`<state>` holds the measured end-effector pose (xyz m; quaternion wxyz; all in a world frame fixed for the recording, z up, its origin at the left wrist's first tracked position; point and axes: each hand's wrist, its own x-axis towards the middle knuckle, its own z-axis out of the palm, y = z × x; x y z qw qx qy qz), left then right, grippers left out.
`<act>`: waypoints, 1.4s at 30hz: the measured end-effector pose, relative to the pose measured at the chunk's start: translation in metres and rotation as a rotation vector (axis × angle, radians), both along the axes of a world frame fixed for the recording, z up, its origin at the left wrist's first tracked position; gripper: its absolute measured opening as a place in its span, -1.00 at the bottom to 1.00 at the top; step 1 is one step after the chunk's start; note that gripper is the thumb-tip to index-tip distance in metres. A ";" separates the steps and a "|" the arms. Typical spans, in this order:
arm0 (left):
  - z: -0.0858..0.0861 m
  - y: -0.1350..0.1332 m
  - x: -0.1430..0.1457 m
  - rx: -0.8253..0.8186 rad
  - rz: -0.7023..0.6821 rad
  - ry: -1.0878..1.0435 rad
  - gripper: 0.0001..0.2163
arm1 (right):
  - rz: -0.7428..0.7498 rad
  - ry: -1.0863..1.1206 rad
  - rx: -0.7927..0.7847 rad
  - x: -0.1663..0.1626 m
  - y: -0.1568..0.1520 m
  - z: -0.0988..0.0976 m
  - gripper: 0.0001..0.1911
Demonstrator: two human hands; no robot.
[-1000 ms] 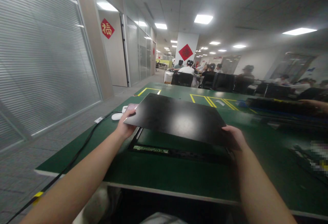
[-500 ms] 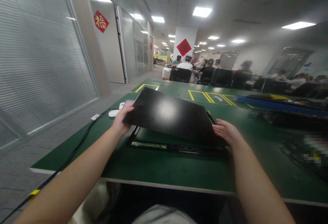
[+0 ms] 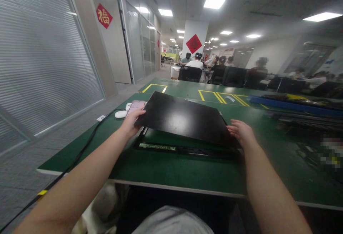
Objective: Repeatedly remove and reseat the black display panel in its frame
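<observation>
A large flat black panel (image 3: 184, 119) is tilted over a black frame (image 3: 184, 150) that lies on the green table (image 3: 166, 171). My left hand (image 3: 131, 123) grips the panel's left near corner and holds that side raised. My right hand (image 3: 241, 134) rests against the panel's right near edge with the fingers stretched out, low near the frame. A strip with a green circuit board (image 3: 157, 147) shows along the frame's near side, under the panel.
A phone (image 3: 135, 106) and a white mouse (image 3: 120, 114) lie left of the panel, with a black cable (image 3: 80, 157) running off the table. Stacked dark panels (image 3: 297, 114) lie at the right. Several people sit at desks far behind.
The panel has come down toward the frame, its right side lowest. My right hand has gone from gripping the corner to resting against the edge with its fingers out.
</observation>
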<state>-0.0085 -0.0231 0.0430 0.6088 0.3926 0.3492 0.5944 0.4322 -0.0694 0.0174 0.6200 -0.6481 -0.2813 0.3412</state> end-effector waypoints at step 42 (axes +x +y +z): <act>-0.006 -0.002 0.004 0.016 0.018 0.102 -0.74 | -0.067 -0.305 -0.111 0.007 0.001 -0.008 -0.62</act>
